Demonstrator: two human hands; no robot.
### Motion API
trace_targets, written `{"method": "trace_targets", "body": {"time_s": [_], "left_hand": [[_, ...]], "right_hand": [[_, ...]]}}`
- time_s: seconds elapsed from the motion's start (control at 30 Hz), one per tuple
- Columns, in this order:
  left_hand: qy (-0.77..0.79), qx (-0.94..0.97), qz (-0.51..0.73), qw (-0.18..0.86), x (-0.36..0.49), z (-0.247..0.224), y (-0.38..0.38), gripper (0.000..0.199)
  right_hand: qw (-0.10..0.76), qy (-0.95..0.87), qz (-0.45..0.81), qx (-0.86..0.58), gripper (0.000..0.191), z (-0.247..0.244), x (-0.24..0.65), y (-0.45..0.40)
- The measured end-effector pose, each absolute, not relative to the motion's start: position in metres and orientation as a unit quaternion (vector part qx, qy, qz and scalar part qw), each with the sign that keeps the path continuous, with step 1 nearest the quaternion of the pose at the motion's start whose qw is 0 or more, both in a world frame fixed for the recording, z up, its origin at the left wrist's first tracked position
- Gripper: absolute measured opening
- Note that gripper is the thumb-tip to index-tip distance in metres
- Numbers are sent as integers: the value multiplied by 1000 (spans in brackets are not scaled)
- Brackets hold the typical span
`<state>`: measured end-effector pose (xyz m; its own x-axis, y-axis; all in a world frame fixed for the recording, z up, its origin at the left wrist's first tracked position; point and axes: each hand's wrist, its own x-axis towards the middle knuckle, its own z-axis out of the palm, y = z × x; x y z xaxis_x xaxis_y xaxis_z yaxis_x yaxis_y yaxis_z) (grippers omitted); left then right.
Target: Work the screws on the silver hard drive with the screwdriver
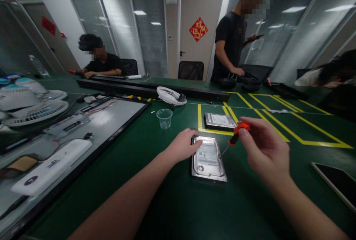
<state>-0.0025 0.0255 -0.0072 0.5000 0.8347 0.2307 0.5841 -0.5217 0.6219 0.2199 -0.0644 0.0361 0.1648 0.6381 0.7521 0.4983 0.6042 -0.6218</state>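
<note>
A silver hard drive (207,160) lies flat on the green table in front of me, its label facing up. My left hand (185,144) holds its upper left edge, the thumb on the top face. Between the thumb and fingers of my right hand (265,147) is an orange and black screwdriver (236,138). Its thin shaft slants down to the left, and the tip meets the drive's right edge; whether it sits in a screw I cannot tell. Just behind is a second hard drive (219,120), inside a yellow-taped outline.
A clear plastic cup (164,118) and a white fan grille (171,96) stand beyond my left hand. To the left lies an opened display panel (104,121) with a white power strip (52,166). A phone (338,182) lies at right. Several people are around the table.
</note>
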Motion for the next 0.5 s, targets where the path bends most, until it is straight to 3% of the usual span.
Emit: {"method": "trace_targets", "body": {"time_s": [0.13,0.5], "left_hand": [[427,832,260,240,-2,-7,25,34],[428,833,255,241,-3,-7,26,35]], "right_hand": [[620,-644,23,-448,31,36,220,-62],[623,-642,104,-435,30,38,218,-67]]}}
